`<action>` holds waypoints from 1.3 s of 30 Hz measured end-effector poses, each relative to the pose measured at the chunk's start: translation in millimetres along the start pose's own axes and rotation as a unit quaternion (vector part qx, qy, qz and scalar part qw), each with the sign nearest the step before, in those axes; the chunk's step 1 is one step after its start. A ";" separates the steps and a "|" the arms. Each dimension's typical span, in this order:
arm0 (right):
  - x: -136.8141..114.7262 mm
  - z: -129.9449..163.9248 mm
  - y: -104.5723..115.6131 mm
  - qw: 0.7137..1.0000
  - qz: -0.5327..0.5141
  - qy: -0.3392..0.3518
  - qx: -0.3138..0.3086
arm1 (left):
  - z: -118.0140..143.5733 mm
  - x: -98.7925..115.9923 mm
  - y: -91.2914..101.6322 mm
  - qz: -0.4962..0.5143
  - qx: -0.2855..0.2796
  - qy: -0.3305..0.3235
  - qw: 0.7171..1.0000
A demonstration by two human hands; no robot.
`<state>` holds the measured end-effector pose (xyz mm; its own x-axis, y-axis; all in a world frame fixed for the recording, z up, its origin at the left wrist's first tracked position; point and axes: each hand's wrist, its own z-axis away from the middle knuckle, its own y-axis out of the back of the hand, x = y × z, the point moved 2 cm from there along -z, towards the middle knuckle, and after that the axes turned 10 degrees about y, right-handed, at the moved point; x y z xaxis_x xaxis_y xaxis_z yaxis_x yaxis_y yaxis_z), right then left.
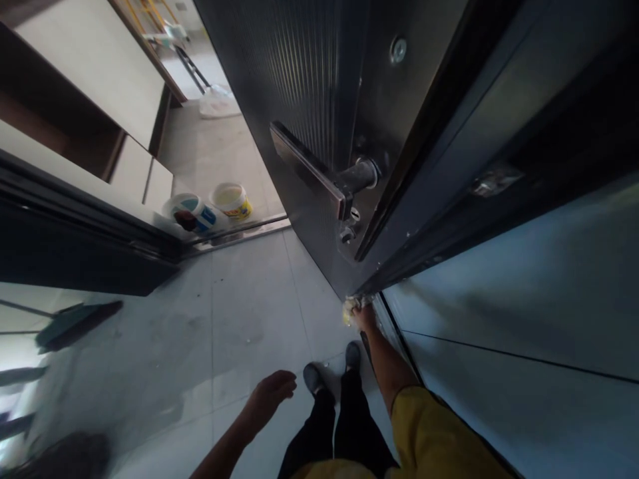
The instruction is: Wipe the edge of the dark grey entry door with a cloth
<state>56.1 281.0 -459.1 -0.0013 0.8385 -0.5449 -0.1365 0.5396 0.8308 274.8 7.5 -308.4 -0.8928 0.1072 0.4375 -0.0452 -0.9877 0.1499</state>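
Broom: the dark broom head [80,326] is at far left, blurred; it is perhaps kept there out of the way.
Shoe cabinet or similar: the pale cabinet [134,169] has a dark open recess and stands beyond the doorway.
Buckets: 2 just inside the threshold [239,233], probably there to be within reach of the door. The left bucket [184,207] has a dark cloth [186,219] over its rim, perhaps hung for easy grabbing; the right bucket [230,199] is beside it.
Left hand: the left hand [274,387] hangs over the floor tiles [254,313], fingers loosely bent, holding nothing; likely out for balance.
Door: the dark ribbed door [304,73] stands ajar, its lever handle [312,169] above 1 keyhole [355,214].
Rag: the pale, yellowish rag [349,311] is at the door's foot, bunched, probably to press into the narrow corner.
Right hand: the right hand [365,317] grips the rag, arm stretched low.
Writing: the left bucket's blue-and-white label and the right bucket's yellow label with red marks are too blurred to read; no brand shows on the door.
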 end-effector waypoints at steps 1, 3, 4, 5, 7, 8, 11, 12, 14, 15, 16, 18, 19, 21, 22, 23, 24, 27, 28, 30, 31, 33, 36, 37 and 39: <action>-6.1 1.7 10.1 1.000 0.000 -0.016 0.019 | 4.9 8.6 -3.2 -0.006 -0.014 -0.012 1.000; -25.7 6.3 42.8 0.994 -0.031 -0.030 0.099 | 12.8 23.4 -5.1 -0.018 -0.035 -0.029 0.999; -38.8 9.1 65.1 0.985 -0.060 -0.026 0.158 | 15.3 28.9 -3.9 -0.024 -0.039 -0.033 0.998; -53.6 12.1 90.6 0.970 -0.095 -0.012 0.222 | 16.6 33.1 -1.7 -0.029 -0.037 -0.034 0.998; -87.0 17.8 146.8 0.928 -0.150 0.032 0.340 | 16.6 39.5 4.1 -0.039 -0.028 -0.033 0.998; -104.5 20.3 174.6 0.906 -0.161 0.054 0.388 | 16.0 42.7 6.9 -0.041 -0.025 -0.036 0.998; -154.2 24.5 236.5 0.848 -0.133 0.109 0.501 | 15.0 54.2 13.0 -0.035 -0.026 -0.053 0.998; -167.5 24.1 244.8 0.836 -0.114 0.118 0.524 | 14.8 57.7 14.2 -0.031 -0.027 -0.058 0.997; -184.3 19.9 239.0 0.837 -0.070 0.107 0.532 | 13.6 62.3 15.8 -0.028 -0.021 -0.063 0.997; -186.7 16.5 226.0 0.856 -0.047 0.087 0.508 | 12.3 63.1 16.1 -0.031 -0.019 -0.068 0.997; -184.7 13.1 208.2 0.883 -0.021 0.058 0.466 | 10.7 63.0 16.1 -0.035 -0.017 -0.073 0.997; -169.3 8.8 166.5 0.941 0.030 0.006 0.338 | 6.8 61.4 15.1 -0.052 -0.017 -0.090 0.994; -158.1 8.4 146.7 0.964 0.050 -0.006 0.260 | 5.0 61.0 13.9 -0.061 -0.019 -0.100 0.993; -135.4 10.6 118.7 0.990 0.064 -0.012 0.126 | 2.7 63.1 9.7 -0.081 -0.029 -0.115 0.990; -127.2 12.0 112.2 0.995 0.059 -0.011 0.076 | 2.5 66.8 6.6 -0.088 -0.035 -0.121 0.988; -122.8 13.2 110.9 0.998 0.047 -0.011 0.040 | 3.2 72.6 3.0 -0.087 -0.039 -0.128 0.987; -122.7 14.3 114.2 0.999 0.032 -0.012 0.017 | 4.7 80.6 -0.8 -0.077 -0.036 -0.136 0.987; -146.6 19.5 142.0 0.998 -0.043 0.036 -0.022 | 14.1 114.9 -14.1 0.019 -0.027 -0.156 0.987; -159.4 22.6 154.1 0.991 -0.098 0.082 -0.044 | 18.2 128.0 -19.6 0.067 -0.047 -0.156 0.984; -181.9 29.4 180.7 0.954 -0.234 0.165 -0.092 | 26.2 154.4 -31.0 0.162 -0.122 -0.155 0.967; -188.5 31.4 194.9 0.932 -0.297 0.180 -0.105 | 29.8 166.8 -35.6 0.206 -0.158 -0.162 0.952; -189.1 29.0 222.6 0.914 -0.374 0.140 -0.079 | 34.9 187.0 -40.0 0.256 -0.191 -0.186 0.929; -172.1 12.8 255.0 0.925 -0.363 0.044 0.103 | 36.7 200.3 -35.4 0.274 -0.188 -0.202 0.921; -167.3 6.2 260.8 0.925 -0.334 0.040 0.175 | 36.1 199.8 -31.6 0.278 -0.179 -0.198 0.923; -164.0 -6.1 261.9 0.920 -0.264 0.072 0.281 | 33.7 193.2 -22.0 0.284 -0.147 -0.186 0.929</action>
<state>14.5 284.4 -152.9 -0.2190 0.4512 -0.8651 0.3778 0.8567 0.3512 118.4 53.8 -197.3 -0.5962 -0.4625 0.6562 0.2166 -0.8798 -0.4232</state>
